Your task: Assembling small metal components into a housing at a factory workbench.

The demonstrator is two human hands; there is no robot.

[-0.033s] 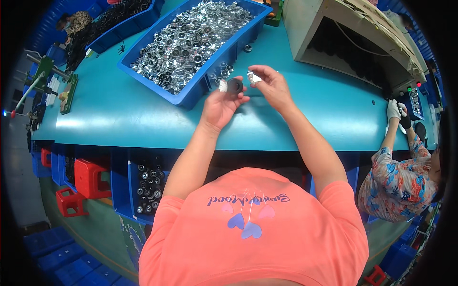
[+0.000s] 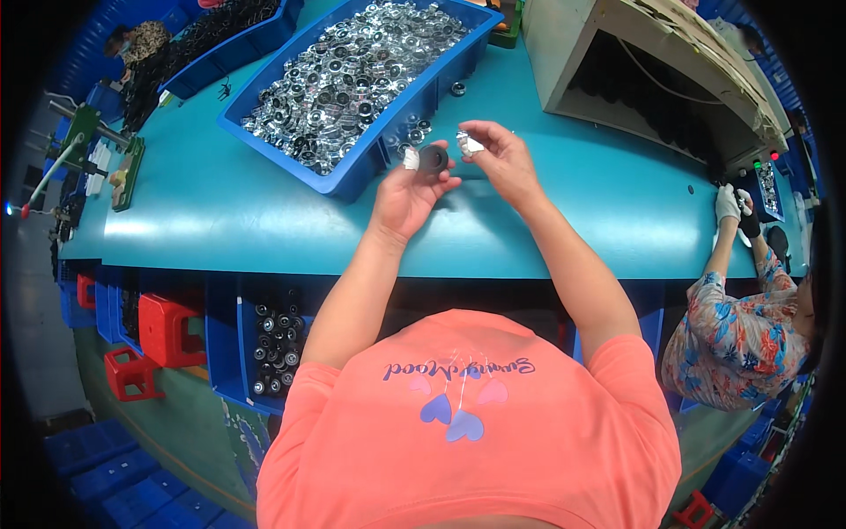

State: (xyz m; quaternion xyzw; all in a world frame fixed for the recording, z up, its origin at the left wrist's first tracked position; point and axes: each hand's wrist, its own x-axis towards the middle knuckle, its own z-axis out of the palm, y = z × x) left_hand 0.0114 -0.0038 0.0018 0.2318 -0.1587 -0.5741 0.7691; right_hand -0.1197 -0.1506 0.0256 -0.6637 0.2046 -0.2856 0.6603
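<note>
My left hand is palm up over the teal table, its fingers curled round a black round part with a hole in its middle. White wrapping covers the tip of the thumb. Just to the right, my right hand pinches a small shiny silver piece between thumb and forefinger, apart from the black part. White wrapping shows at those fingertips too, and the piece's exact shape is too small to make out. Beyond both hands, several loose silver-and-black round parts lie against the blue bin.
The bin is heaped with silver round parts. A beige box-like housing stands at the right rear, a green hand press at the left. A co-worker in white gloves works at the far right. Red stools stand below the table.
</note>
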